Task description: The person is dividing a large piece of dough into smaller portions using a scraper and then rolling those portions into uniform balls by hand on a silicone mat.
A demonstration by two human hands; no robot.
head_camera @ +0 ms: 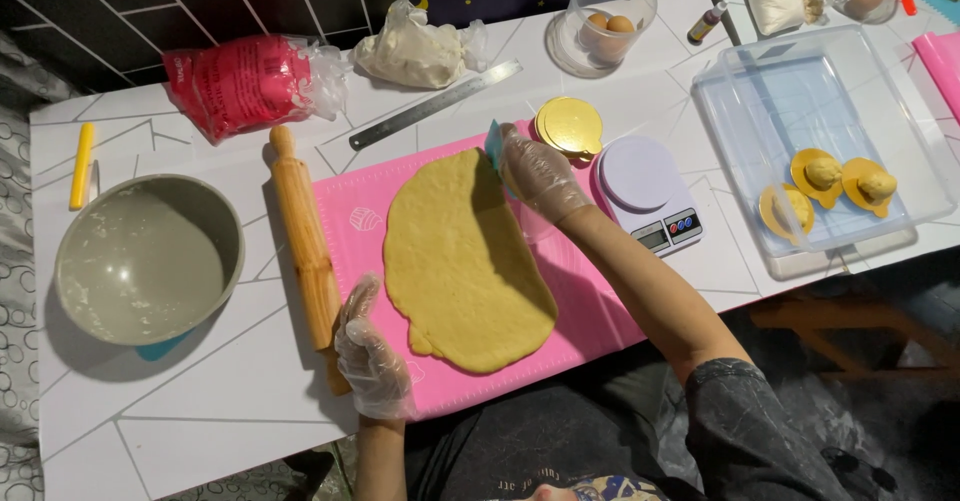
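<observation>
- The sheet of yellow dough (465, 261) is lying flat on the pink mat (590, 301), reaching almost to the mat's near edge; bare pink is showing along the dough's right side and in a narrower strip on its left.
- The mat is sitting on a white table (180, 401), whose near-left corner is offering open room.
- The right hand (540, 176), gloved in clear plastic, is reaching forward with the forearm angled across the mat's right half; its fingers are closing on a small teal scraper (493, 144) at the dough's far right edge.
- The left hand (370, 356), also gloved, is resting open at the mat's near-left corner, fingers spread, touching the near end of the wooden rolling pin (303, 236).
- The rolling pin is lying just beside the mat's left edge; a grey bowl (150, 259) is standing farther left.
- Gold round boards (568, 126) and a kitchen scale (648, 189) are crowding the mat's far right; a metal ruler (435, 105) is lying beyond.
</observation>
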